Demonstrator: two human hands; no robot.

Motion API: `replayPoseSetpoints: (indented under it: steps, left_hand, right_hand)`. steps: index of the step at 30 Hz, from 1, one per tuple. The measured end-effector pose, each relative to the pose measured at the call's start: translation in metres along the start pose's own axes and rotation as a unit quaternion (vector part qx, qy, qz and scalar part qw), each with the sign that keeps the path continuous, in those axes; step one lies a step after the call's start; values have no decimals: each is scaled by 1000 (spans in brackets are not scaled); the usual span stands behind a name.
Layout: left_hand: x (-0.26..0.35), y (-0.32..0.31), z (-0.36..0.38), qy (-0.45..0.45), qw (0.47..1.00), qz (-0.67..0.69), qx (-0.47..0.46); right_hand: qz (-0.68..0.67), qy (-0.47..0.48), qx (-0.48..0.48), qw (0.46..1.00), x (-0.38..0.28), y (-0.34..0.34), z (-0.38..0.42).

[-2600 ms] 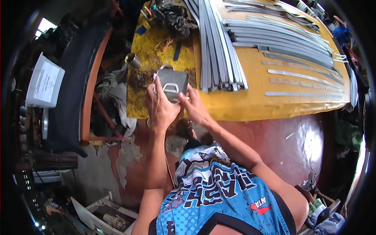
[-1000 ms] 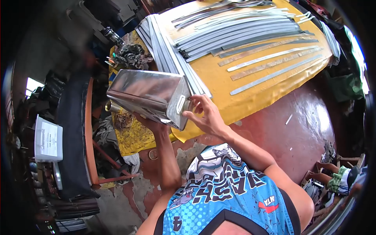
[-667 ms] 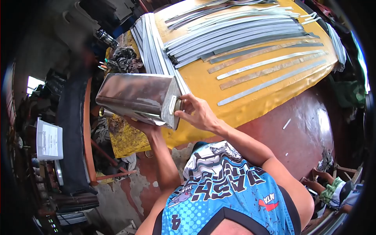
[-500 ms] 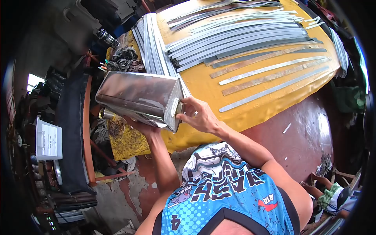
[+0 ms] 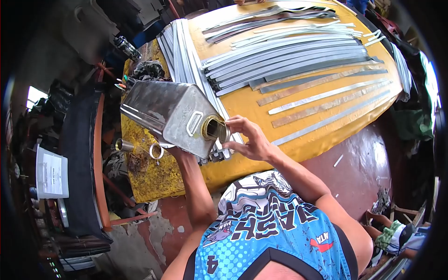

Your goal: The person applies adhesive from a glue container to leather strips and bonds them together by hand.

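A large rectangular metal can (image 5: 156,107) lies tilted across my view, its top face with a slim handle (image 5: 194,123) turned toward my right side. My left hand (image 5: 173,150) bears it from below, fingers mostly hidden behind the can. The round mouth (image 5: 212,128) of the can is uncovered, with a yellowish rim. Right at that mouth, my right hand (image 5: 248,140) grips a round metal lid (image 5: 224,133) between thumb and fingers. Below the can, a pale ring (image 5: 157,151) and a small open tin (image 5: 123,145) are on the stained yellow table end.
Grey strips (image 5: 289,60) and brown strips (image 5: 326,91) lie in rows on the yellow table (image 5: 247,109). More long strips (image 5: 179,56) are stacked beside the can. A white tub (image 5: 51,172) stands at left. Another person's hand (image 5: 242,2) shows at the far edge.
The can has turned so its top faces me more. The lid has come away from the mouth in my right hand, exposing the opening. A hand has appeared at the far table edge.
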State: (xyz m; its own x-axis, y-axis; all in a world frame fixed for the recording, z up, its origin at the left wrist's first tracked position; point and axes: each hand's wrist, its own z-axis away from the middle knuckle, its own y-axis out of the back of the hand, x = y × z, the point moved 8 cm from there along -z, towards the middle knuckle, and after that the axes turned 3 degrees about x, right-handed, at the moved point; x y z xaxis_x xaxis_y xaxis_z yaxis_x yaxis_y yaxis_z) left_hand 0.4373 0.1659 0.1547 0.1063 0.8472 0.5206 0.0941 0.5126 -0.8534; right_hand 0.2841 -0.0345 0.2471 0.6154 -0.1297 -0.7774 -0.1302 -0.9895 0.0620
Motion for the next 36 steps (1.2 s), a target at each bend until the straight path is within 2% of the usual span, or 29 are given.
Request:
replayPoseSetpoints:
  steps: [2,4,5,8,9,10,11,12,13,14,16,17,20,21,23,26,28,30,32,34,35,36]
  left_hand:
    - [-12,5,-3,10,1000,-8,11]
    - [-21,13,-8,3,999,-22,26]
    - [-22,15,-12,-11,999,-36,35]
    - [-3,48,-44,-136,963,-224,63]
    - [-1,7,-24,-109,989,-84,59]
    - [1,-38,-3,-84,993,60,61]
    - [0,-52,-6,-10,982,134,-132]
    - [5,-19,-10,-78,995,67,13]
    - [6,-10,-9,-88,994,41,55]
    - [3,-9,-8,-79,995,52,44]
    - [0,-15,-4,-58,995,87,9]
    - [-2,-20,-1,-49,993,103,-7]
    - [-3,-33,8,-31,985,159,-52]
    - [-2,-36,10,-25,982,176,-64]
    - [-1,-44,17,-8,972,215,-91]
    - [1,-57,25,21,948,290,-127]
    - [6,-71,28,20,948,286,-142]
    - [16,-88,32,-29,971,177,-155]
    - [25,-101,34,-59,979,99,-166]
    - [28,-104,38,-56,979,87,-176]
    - [29,-105,38,-50,978,86,-184]
    - [32,-107,38,-46,977,85,-191]
  right_hand:
    - [-19,10,4,1000,0,2,2]
    - [3,87,19,996,-10,7,2]
    - [-4,93,23,995,-10,8,5]
    - [-39,143,45,988,-40,31,11]
    - [-62,162,69,982,-58,47,13]
    - [-85,179,95,976,-76,65,15]
    - [-41,200,122,971,-87,87,11]
    - [27,144,153,977,-79,106,11]
    - [69,74,172,980,-58,119,10]
    - [112,3,190,975,-29,131,11]
    - [186,-180,73,963,55,126,27]
    - [208,-226,23,951,83,117,39]
    - [314,-237,-82,916,140,88,63]
    - [308,-232,-87,919,156,80,67]
    - [383,-211,-116,892,179,68,75]
    - [413,-208,-126,878,186,61,80]
    - [398,-191,-105,891,172,60,75]
    - [382,-174,-83,904,143,60,61]
    - [179,-128,-13,975,65,58,24]
    - [205,31,-50,977,-8,48,-2]
    - [207,28,-44,977,-25,46,-10]
    - [218,23,-90,972,-38,36,-13]
